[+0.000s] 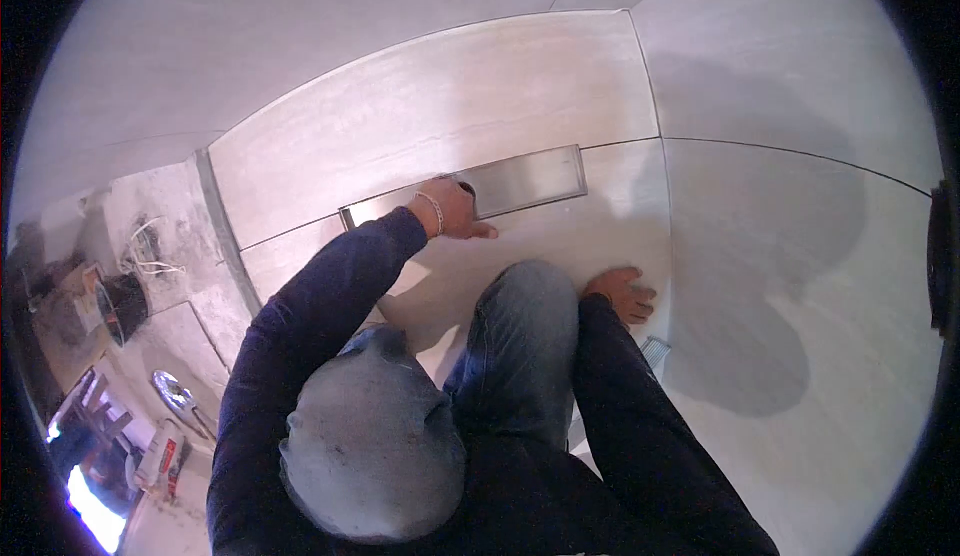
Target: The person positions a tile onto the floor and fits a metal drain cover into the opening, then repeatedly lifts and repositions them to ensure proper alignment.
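Note:
My left hand (pixel 455 211), with a chain bracelet at the wrist, is at a long rectangular recess with a metal frame (pixel 530 181) set in the pale tiles. Its thumb points right below the frame's lower edge, while the other fingers are bent and mostly hidden. A dark rounded edge (pixel 468 189) shows beside the knuckles; I cannot make out what it belongs to. Off to the right, my right hand (pixel 622 294) rests on a pale tiled surface near the corner, fingers spread.
My bent knees (pixel 530 346) are below the recess. A tiled wall (pixel 790 256) rises at the right. On the left are a black bucket (pixel 122 308), loose cables (pixel 155 251), a shiny round object (pixel 172 391) and a red-and-white package (pixel 165 456). A small ridged piece (pixel 655 351) lies near my right wrist.

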`<state>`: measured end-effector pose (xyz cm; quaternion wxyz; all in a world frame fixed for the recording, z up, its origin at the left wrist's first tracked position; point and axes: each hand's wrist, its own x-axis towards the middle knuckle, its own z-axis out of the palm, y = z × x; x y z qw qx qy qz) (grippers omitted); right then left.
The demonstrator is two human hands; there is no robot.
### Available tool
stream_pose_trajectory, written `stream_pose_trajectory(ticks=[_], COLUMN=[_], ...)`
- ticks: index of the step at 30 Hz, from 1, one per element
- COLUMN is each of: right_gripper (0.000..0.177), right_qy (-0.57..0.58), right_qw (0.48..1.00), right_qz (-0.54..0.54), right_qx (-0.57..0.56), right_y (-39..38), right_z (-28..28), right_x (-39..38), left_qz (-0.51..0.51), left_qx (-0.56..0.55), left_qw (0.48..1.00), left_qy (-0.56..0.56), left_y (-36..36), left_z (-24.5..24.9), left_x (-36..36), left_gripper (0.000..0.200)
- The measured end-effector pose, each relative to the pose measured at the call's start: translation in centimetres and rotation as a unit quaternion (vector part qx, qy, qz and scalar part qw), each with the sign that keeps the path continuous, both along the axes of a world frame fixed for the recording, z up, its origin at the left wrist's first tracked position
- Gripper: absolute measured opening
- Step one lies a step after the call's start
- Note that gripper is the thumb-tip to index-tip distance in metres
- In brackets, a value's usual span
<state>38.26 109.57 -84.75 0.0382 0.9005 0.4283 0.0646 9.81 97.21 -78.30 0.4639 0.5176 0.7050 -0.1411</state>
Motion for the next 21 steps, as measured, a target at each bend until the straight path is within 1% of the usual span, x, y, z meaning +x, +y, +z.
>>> stream_pose_trajectory(ticks=[4, 6, 7, 8, 9, 10, 12, 14, 15, 16, 18, 19, 21], right_gripper=[0.066, 0.066, 0.066, 0.066, 0.066, 0.066, 0.067, 0.067, 0.066, 0.066, 0.063, 0.063, 0.062], right_qy=[0.011, -0.006, -0.008, -0.036, -0.064, -0.066, -0.062, -0.044, -0.024, -0.024, -0.065, -0.062, -0.049], right_qw=[1.000, 1.000, 0.999, 0.998, 0.997, 0.996, 0.997, 0.998, 0.999, 0.999, 0.996, 0.996, 0.997], right_qz=[-0.017, -0.013, -0.018, -0.014, -0.010, -0.015, -0.007, -0.013, -0.017, -0.017, -0.014, -0.013, -0.011], right_qx=[0.004, 0.025, 0.034, 0.043, 0.051, 0.059, 0.053, 0.047, 0.033, 0.036, 0.068, 0.069, 0.058], right_y=[0.3, 0.2, 0.2, 0.1, 0.0, 0.1, 0.3, 0.3, 0.3, 0.4, 0.4, 0.3, 0.5], right_z=[0.5, -0.2, -0.6, -1.2, -1.7, -2.0, -2.3, -0.9, -0.2, -0.6, -1.6, -1.2, -0.4], right_x=[-0.2, -0.3, -0.3, -0.2, 0.0, 0.3, 0.8, 0.3, -0.1, 0.1, 0.2, 0.0, -0.6], left_qz=[-0.012, -0.007, 0.020, 0.014, 0.058, 0.101, 0.099, 0.102, 0.134, 0.167, 0.177, 0.189, 0.181], left_qx=[0.005, -0.020, 0.036, 0.045, 0.007, -0.033, -0.004, 0.020, 0.012, 0.004, -0.009, -0.024, -0.004], left_qw=[1.000, 0.999, 0.999, 0.999, 0.996, 0.990, 0.991, 0.991, 0.986, 0.981, 0.978, 0.974, 0.977], left_qy=[-0.025, -0.031, -0.025, -0.027, -0.062, -0.096, -0.091, -0.084, -0.093, -0.101, -0.110, -0.120, -0.112], left_y=[0.9, 0.8, -0.1, -0.1, 0.0, 0.1, -0.1, -0.1, -0.1, 0.0, -0.1, 0.0, -0.1], left_z=[-0.3, -0.8, -2.3, -1.9, -1.5, -1.3, -1.6, -1.5, -1.2, -1.2, -1.9, -1.9, -1.8], left_x=[-0.4, -0.7, -0.4, -0.5, -0.7, -0.7, -0.6, -0.2, -0.1, -0.1, -0.2, -0.3, -0.5], left_gripper=[0.076, 0.074, 0.075, 0.075, 0.076, 0.077, 0.076, 0.076, 0.075, 0.075, 0.075, 0.075, 0.076])
